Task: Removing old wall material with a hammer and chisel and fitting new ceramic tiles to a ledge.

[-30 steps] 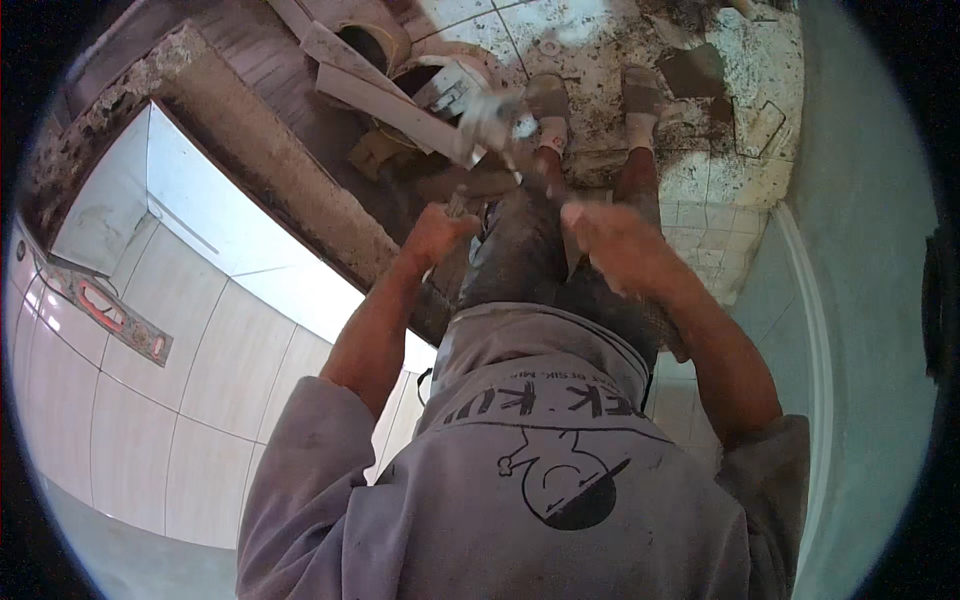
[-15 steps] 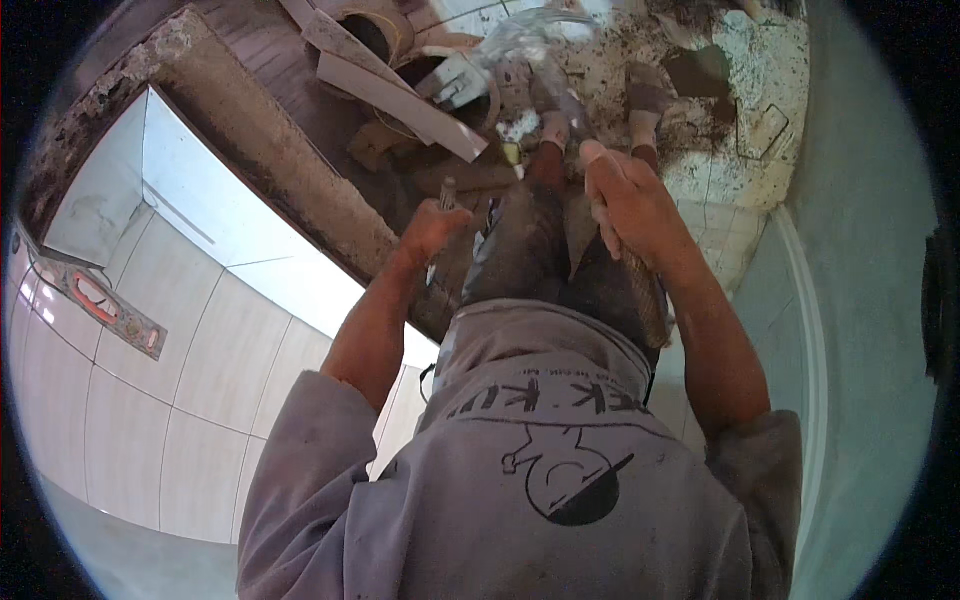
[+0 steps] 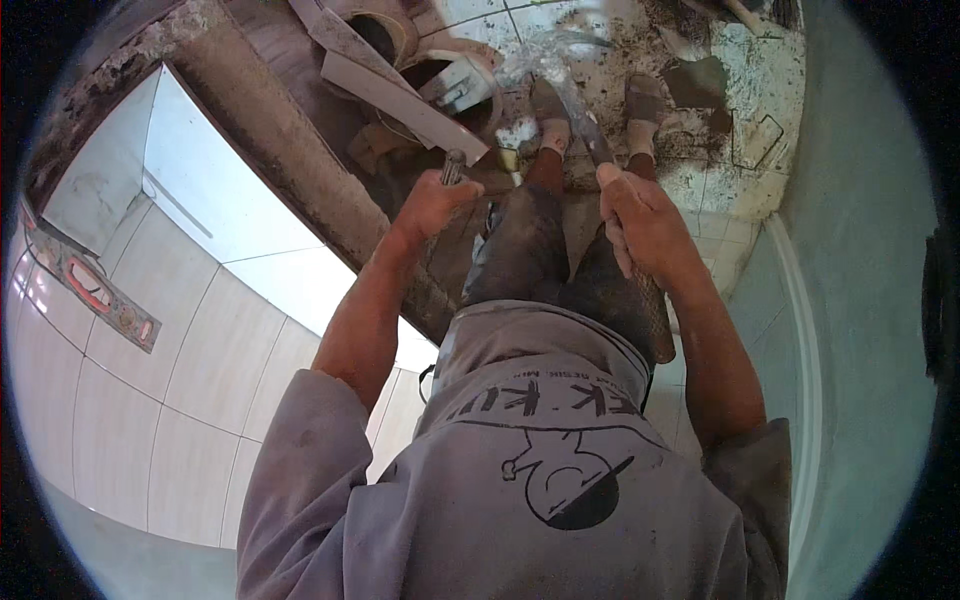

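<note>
My left hand [image 3: 432,205] is closed around a short ridged metal chisel [image 3: 454,165], whose upper end stands out above the fist. The chisel's lower end is hidden below the hand. In my right hand [image 3: 648,222] is a long-handled hammer; its handle [image 3: 588,125] runs from the fist up past my feet. Its pale head [image 3: 560,62] is smeared by motion, with a thin pointed end reaching to the right. The hammer is raised to the right of the chisel and apart from it.
A rough broken ledge [image 3: 275,130] and a white panel [image 3: 235,195] run along the left. Further ahead, a pale board [image 3: 395,100] leans across round buckets [image 3: 490,85]. Rubble and dust cover the floor tiles [image 3: 760,105]. A green wall [image 3: 870,300] closes the right side.
The hammer has swung, so its handle and head now show more plainly ahead of my right hand. My left hand has risen slightly with the chisel.
</note>
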